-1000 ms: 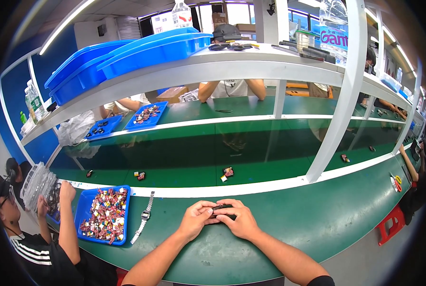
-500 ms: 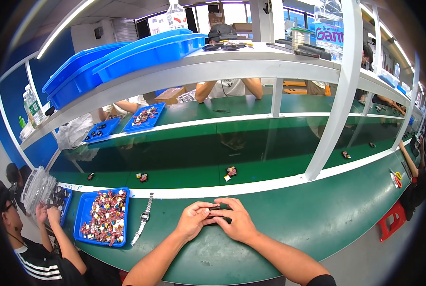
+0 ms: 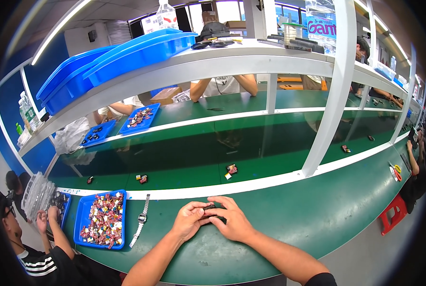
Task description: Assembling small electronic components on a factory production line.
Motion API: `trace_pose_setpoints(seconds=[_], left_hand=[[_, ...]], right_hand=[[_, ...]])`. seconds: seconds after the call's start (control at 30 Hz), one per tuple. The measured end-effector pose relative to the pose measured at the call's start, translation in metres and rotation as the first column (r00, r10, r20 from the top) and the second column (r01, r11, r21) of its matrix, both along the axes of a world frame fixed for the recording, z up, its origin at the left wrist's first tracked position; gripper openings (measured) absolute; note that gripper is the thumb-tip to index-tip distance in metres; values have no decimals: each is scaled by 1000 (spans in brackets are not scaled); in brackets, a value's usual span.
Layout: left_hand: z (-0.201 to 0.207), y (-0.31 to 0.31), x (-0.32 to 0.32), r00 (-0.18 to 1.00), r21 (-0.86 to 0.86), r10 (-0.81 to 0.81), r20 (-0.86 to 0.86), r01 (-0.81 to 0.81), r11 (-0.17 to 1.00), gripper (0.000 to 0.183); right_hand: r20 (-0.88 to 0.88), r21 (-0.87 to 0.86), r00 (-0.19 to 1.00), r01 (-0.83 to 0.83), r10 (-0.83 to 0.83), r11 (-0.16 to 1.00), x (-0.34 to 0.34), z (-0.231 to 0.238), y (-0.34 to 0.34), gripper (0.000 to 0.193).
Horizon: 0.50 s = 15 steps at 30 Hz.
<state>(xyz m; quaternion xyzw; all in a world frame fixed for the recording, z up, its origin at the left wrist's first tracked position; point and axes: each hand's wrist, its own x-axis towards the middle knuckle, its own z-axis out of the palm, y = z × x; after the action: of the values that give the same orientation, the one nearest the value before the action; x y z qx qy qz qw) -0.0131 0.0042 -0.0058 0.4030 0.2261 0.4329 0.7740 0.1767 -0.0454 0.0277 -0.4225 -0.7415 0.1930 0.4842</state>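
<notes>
Over the near green tabletop [image 3: 270,229], my left hand [image 3: 188,221] and my right hand [image 3: 233,222] meet around a small black part [image 3: 210,208] with a bit of red showing. Fingers of both hands are closed on it and cover most of its shape. To the left, a blue tray [image 3: 83,206] is heaped with small reddish-brown pieces [image 3: 103,217] with white and yellow bits. Between that tray and my left hand lies a silver digital wristwatch [image 3: 142,218], stretched out lengthwise.
Beyond a white ledge [image 3: 251,182], small parts [image 3: 231,169] sit on a green strip. A white shelf [image 3: 251,62] on posts [image 3: 329,100] carries blue bins [image 3: 141,50] and bottles. A co-worker [image 3: 46,262] works at left. Scissors [image 3: 396,172] and a red stool [image 3: 393,214] are right.
My fingers have shifted on the part, and the right ones now lie further over it. More of its black surface shows. The whole view has moved slightly.
</notes>
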Motion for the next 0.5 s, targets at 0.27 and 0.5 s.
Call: trace_pose_setpoints(seconds=[0.27, 0.5], left_hand=[[7, -4, 4, 1000, 7, 12, -26, -12, 1000, 22], [12, -4, 6, 999, -4, 21, -44, -22, 1000, 23]], right_hand=[[-39, 76, 995, 91, -88, 993, 0, 4, 0, 16], [85, 314, 980, 146, -180, 938, -2, 1, 4, 19]])
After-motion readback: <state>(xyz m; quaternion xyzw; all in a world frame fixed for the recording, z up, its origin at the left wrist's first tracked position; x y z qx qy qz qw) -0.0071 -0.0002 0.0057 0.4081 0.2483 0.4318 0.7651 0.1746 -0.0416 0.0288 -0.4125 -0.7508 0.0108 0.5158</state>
